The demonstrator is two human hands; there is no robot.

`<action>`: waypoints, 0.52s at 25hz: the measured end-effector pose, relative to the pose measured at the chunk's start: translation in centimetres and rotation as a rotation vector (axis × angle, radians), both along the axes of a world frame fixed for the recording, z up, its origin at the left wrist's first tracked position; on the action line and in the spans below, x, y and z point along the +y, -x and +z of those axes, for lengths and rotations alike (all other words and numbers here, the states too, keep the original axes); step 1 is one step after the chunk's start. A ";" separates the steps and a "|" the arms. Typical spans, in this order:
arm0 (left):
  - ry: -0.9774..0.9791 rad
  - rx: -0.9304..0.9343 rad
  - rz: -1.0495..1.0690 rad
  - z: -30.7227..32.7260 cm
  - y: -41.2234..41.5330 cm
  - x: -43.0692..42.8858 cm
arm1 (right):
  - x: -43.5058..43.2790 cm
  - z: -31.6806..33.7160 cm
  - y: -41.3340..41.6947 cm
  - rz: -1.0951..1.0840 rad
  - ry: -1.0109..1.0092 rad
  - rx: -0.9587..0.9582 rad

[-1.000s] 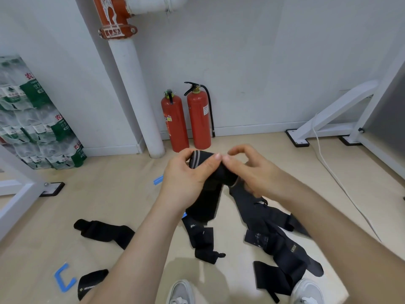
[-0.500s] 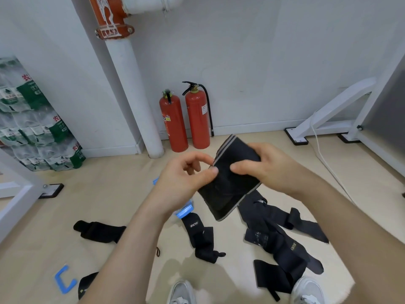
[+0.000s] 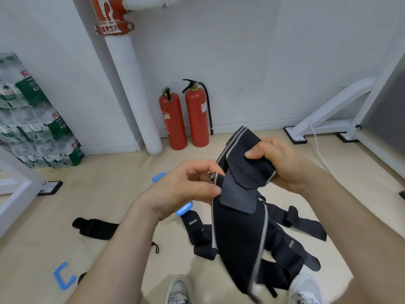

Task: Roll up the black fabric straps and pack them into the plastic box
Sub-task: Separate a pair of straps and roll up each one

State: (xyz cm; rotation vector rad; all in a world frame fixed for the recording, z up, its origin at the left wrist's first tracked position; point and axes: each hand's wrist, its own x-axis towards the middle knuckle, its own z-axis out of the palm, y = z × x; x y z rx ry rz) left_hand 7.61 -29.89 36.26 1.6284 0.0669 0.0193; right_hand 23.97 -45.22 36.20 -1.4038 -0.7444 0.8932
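Both hands grip a black fabric strap with grey edging (image 3: 238, 233) above the beige floor (image 3: 114, 172).
Left hand (image 3: 186, 189) fingers pinch its edge, right hand (image 3: 282, 163) fingers clamp its top; two red fire extinguishers (image 3: 197, 115) stand against the white wall.

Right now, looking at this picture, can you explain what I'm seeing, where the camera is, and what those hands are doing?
The camera sits on a person's head, looking forward and down, so the arms reach in from below. There is no machine, only two bare hands. The left hand and right hand both grip one black strap with grey edges, which hangs unrolled toward the floor. More black straps lie on the floor, such as one at left and a pile at right. Two red fire extinguishers stand by the wall. I see no plastic box.
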 end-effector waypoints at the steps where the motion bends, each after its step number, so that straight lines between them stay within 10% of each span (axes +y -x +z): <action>1: -0.013 -0.012 -0.001 0.3 0.0 -0.3 | 0.1 -0.1 0.0 -0.018 0.000 0.008; 13: -0.308 0.161 -0.138 0.3 0.8 0.2 | 0.0 -0.4 -0.2 -0.063 0.069 -0.078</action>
